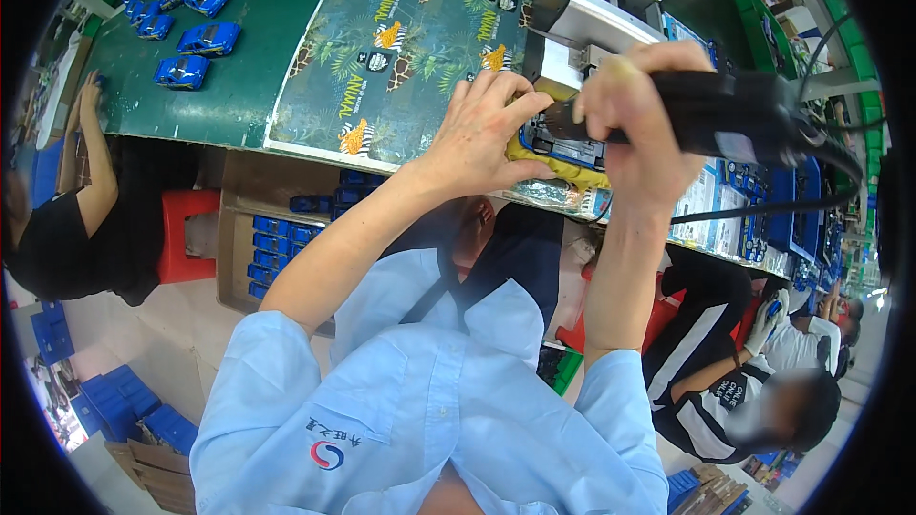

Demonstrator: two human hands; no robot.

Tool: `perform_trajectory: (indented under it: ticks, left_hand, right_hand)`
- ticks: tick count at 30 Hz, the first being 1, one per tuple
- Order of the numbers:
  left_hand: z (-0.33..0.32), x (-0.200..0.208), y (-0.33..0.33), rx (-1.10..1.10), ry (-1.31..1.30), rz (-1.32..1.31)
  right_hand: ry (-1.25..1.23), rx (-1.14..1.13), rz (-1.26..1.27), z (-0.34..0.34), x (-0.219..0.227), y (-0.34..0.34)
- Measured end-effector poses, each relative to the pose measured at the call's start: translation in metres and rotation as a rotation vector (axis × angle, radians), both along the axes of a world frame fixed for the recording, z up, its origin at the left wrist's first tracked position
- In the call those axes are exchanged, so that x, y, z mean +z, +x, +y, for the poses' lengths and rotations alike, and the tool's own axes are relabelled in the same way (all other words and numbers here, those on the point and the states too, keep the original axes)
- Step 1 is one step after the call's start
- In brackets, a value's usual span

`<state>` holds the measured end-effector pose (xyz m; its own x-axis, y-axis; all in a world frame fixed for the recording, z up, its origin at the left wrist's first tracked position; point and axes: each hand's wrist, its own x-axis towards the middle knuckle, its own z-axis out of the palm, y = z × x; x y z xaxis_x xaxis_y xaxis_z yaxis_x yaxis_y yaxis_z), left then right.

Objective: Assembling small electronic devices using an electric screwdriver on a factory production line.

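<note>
In my right hand [637,119] is a black corded electric screwdriver [730,116], with my fingers wrapped round its body and its front end pointing left and down. That end is close above a blue toy car [565,147], which lies upside down or open; I cannot tell which. My left hand [482,133] steadies the car from the left, thumb and fingers around its edge. Under the car is a yellow cloth [580,176], at the near edge of the bench. The screwdriver's tip and part of the car are hidden by my hands.
A metal machine [611,14] stands just beyond my hands. Printed animal sheeting [382,67] covers the bench to the left. Several finished-looking blue toy cars [210,38] sit farther left. Below is a cardboard box [239,267] of blue cars. A black cable [754,213] hangs right. People sit on both sides.
</note>
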<state>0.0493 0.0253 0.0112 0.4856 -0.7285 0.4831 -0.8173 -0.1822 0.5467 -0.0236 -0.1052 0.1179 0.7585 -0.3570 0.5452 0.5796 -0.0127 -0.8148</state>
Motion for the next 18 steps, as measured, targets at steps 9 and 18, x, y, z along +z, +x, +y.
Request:
perform_trajectory:
  ticks: [9,18]
  left_hand:
    - [-0.004,-0.016,0.000,-0.041,-0.242,0.186]
    - [-0.006,-0.017,0.001,0.012,-0.238,0.140]
  right_hand:
    - [0.126,0.054,-0.059,-0.006,-0.008,0.003]
    - [-0.137,0.148,0.061,-0.007,-0.013,0.020]
